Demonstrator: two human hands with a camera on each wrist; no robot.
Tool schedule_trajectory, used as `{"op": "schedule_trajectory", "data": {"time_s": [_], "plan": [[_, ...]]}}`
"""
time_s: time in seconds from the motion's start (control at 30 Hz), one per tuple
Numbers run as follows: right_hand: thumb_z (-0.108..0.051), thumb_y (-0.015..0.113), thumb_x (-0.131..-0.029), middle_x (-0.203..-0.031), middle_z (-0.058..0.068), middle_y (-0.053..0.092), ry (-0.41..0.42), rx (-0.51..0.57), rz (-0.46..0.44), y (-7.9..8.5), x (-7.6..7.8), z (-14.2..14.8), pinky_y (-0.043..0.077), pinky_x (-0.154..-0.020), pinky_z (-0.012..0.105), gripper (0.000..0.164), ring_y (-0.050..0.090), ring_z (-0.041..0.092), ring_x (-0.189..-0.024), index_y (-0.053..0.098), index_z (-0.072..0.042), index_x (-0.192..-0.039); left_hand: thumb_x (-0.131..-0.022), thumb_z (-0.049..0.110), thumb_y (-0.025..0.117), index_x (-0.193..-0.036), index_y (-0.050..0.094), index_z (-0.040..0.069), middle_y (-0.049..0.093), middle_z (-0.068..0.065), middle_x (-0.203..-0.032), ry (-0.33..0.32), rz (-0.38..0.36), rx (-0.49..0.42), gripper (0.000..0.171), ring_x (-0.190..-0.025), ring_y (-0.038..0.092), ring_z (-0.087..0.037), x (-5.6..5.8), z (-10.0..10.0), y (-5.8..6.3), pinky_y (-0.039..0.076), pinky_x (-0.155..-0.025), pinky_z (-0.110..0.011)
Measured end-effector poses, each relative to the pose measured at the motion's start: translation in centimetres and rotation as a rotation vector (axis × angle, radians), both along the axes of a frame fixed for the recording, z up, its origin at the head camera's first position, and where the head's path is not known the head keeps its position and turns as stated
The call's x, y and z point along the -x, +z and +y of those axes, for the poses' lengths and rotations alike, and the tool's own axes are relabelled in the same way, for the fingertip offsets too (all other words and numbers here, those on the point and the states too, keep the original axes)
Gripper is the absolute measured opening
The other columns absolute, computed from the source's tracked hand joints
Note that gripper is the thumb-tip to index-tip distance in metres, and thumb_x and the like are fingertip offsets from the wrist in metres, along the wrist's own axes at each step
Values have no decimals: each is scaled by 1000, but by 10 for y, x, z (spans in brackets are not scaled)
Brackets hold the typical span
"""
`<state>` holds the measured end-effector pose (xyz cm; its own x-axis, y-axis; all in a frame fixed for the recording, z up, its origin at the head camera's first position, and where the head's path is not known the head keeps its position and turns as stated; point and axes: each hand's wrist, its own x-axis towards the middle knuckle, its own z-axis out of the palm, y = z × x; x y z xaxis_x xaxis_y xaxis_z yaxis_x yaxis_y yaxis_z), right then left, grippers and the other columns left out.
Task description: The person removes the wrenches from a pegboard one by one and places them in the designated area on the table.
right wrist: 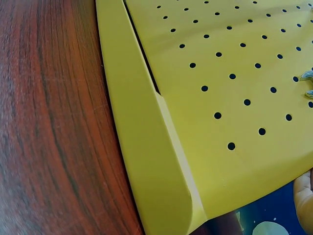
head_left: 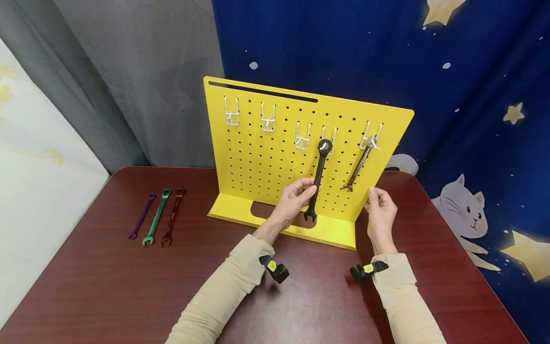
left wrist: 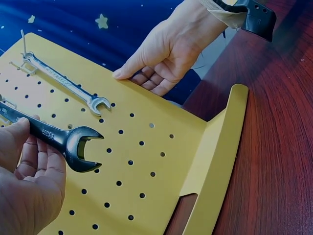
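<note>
My left hand (head_left: 295, 199) pinches a black wrench (head_left: 320, 174) by its handle, in front of the yellow pegboard (head_left: 253, 165). The wrench's ring end overlaps a white hook (head_left: 334, 135) in the head view, and its open jaw points down. In the left wrist view the thumb lies along the handle of the black wrench (left wrist: 54, 137). At the board's right edge, my right hand (head_left: 381, 210) grips the edge between thumb and curled fingers. A silver wrench (head_left: 361, 165) hangs aslant from the rightmost hook, close to that hand.
Three white hooks, the left one (head_left: 232, 117), the second (head_left: 268, 123) and the third (head_left: 301, 140), hold nothing. On the table (head_left: 107, 286) at left lie a purple wrench (head_left: 142, 216), a green wrench (head_left: 156, 217) and a red wrench (head_left: 173, 217). Curtains stand behind.
</note>
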<state>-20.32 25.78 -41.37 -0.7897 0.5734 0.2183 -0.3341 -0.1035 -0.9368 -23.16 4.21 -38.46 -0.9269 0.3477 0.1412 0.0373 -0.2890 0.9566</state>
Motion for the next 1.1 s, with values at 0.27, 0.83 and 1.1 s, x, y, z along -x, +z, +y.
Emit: {"op": "schedule_trajectory", "data": {"time_s": [0.27,0.83,1.1], "plan": [[-16,63,-90,-75,-4,63,3,9,11,-2,0,0,50,-63,20,11,55,9,-69,64,-6,-86,-94,4,54,-117,56,-7,64,-2,-93,-18,16,-4,26,-84,59,-6,-3,-4,-2,53,-78,-26],[-16,62,-90,-72,-2,61,7,15,18,0,-1,-1,47,-61,21,10,49,12,-64,64,-7,-85,-94,2,54,-116,55,-10,60,7,-84,-48,33,1,25,-79,56,-6,-13,-15,2,52,-75,-23],[-17,62,-90,-70,-2,59,9,18,21,0,0,-1,46,-60,21,12,48,13,-65,63,-6,-85,-93,3,55,-115,56,-9,62,6,-85,-58,55,37,24,-79,57,-8,-19,-23,5,49,-74,-22]]}}
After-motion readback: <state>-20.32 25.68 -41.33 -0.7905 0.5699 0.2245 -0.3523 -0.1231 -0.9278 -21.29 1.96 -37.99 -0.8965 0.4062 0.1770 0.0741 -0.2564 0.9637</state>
